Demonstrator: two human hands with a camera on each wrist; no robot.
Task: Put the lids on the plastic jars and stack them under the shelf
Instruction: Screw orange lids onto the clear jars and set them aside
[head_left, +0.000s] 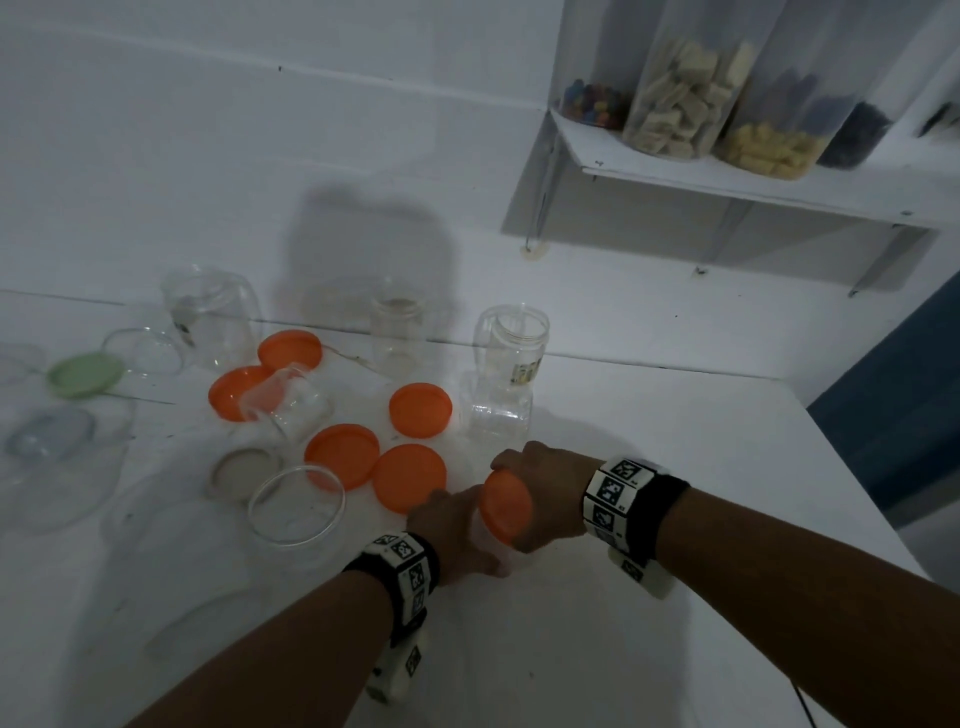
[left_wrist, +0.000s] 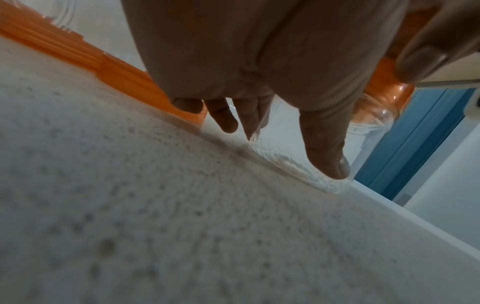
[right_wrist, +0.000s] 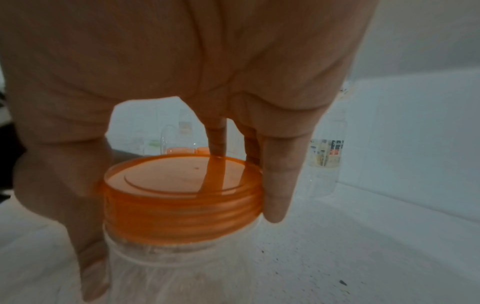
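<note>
A clear plastic jar (head_left: 480, 543) stands tilted on the white table (head_left: 649, 467), near its front. An orange lid (head_left: 506, 506) sits on the jar's mouth. My right hand (head_left: 543, 493) grips that lid from above; in the right wrist view its fingers (right_wrist: 276, 197) and thumb wrap the orange lid (right_wrist: 182, 197) over the threaded neck of the jar (right_wrist: 182, 277). My left hand (head_left: 454, 525) holds the jar's body, its thumb (left_wrist: 328, 156) pressed on the clear jar (left_wrist: 280, 152). How tightly the lid is seated I cannot tell.
Several loose orange lids (head_left: 410, 478) lie left of my hands. Open clear jars (head_left: 511, 338) stand at the back, one lies on its side (head_left: 291, 405). A green lid (head_left: 85, 374) lies far left. The wall shelf (head_left: 753, 179) carries filled jars; the table edge (head_left: 862, 478) runs at right.
</note>
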